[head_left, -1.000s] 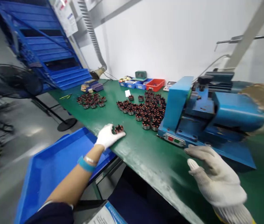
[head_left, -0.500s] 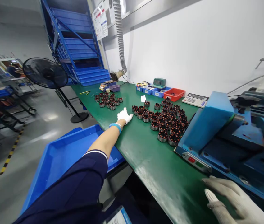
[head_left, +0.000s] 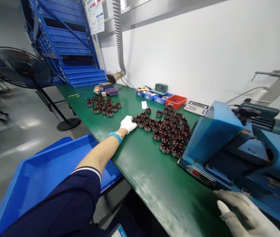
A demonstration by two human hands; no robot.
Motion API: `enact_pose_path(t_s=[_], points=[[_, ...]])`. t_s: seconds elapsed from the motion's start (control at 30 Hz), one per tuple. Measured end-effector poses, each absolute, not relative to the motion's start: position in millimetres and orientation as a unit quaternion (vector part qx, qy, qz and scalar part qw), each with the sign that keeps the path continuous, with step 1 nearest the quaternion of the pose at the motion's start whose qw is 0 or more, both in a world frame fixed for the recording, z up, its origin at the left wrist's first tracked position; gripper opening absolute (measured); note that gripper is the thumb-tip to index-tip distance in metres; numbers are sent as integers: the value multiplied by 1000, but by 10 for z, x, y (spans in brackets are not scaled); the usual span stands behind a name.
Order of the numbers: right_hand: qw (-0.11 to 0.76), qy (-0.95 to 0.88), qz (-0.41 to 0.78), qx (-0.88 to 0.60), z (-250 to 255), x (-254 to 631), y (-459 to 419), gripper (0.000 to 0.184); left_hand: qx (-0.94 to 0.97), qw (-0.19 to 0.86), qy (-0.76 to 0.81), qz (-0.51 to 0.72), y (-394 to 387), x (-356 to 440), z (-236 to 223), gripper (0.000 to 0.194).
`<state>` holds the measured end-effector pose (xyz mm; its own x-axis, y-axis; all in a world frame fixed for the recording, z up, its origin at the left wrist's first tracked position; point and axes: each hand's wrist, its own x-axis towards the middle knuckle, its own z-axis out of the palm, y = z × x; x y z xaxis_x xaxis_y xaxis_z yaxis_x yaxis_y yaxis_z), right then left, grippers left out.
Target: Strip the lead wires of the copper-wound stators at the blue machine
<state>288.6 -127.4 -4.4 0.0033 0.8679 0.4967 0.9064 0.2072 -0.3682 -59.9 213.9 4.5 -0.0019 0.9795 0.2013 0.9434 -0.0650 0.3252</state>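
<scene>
My left hand [head_left: 128,124], in a white glove, reaches over the green bench to the near-left end of a large cluster of motor stators [head_left: 168,126]. Its fingers are closed around the end stator [head_left: 133,119], black with copper windings, which they partly hide. At lower right my gloved right hand [head_left: 250,212] lies by the front of a blue machine [head_left: 204,131], thumb and fingers apart, holding nothing. Farther left on the bench stands a smaller group of stators [head_left: 104,104] with thin wires sticking out.
A large blue tray [head_left: 56,161] sits beside the bench under my left arm. Along the wall are a red bin [head_left: 176,101], small blue bins [head_left: 150,96], a calculator [head_left: 196,108] and a scale [head_left: 104,87]. A fan [head_left: 18,67] stands on the floor at left.
My left hand has moved to the cluster and closed on its end stator. The view has shifted to the right; my right hand stays by the machine.
</scene>
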Motion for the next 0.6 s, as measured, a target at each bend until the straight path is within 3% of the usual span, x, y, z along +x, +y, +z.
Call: enact_pose_path(t_s=[0.2, 0.33, 0.4, 0.5, 0.53, 0.6], points=[[381, -689, 49, -614, 59, 2583, -1314, 22, 797, 36, 588, 136, 994, -476, 3, 29], [297, -718, 113, -619, 139, 2394, -1334, 22, 871, 29, 469, 144, 118, -181, -90, 25], [224, -699, 155, -661, 193, 2319, -1352, 25, 870, 34, 452, 195, -207, 46, -109, 39], [160, -678, 190, -692, 269, 2251, -1370, 36, 852, 100, 480, 182, -476, 392, -33, 76], [162, -670, 194, -698, 285, 2243, -1375, 39, 858, 125, 474, 152, -508, 486, 15, 81], [174, -656, 194, -708, 297, 2241, -1385, 41, 883, 170, 428, 88, -509, 628, 112, 71]])
